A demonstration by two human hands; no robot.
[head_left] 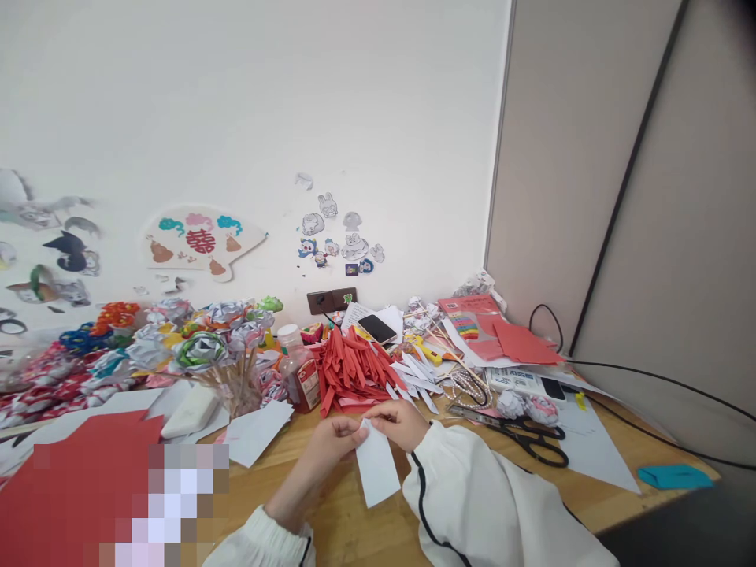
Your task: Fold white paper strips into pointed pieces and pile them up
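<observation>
A white paper strip slants down toward me over the wooden table, its top end pinched between both hands. My left hand is closed on the upper left edge, thumb against the paper. From the right, my right hand grips the top corner with thumb and fingertips. Any fold under the fingertips is too small to make out. Just beyond the hands lies a pile of folded red paper pieces, with folded white paper pieces at its right side.
Black-handled scissors lie right of my hands, beside a white sheet. A bottle with red-brown liquid stands left of the red pile. Paper flowers crowd the back left. A phone and yellow cutter lie behind.
</observation>
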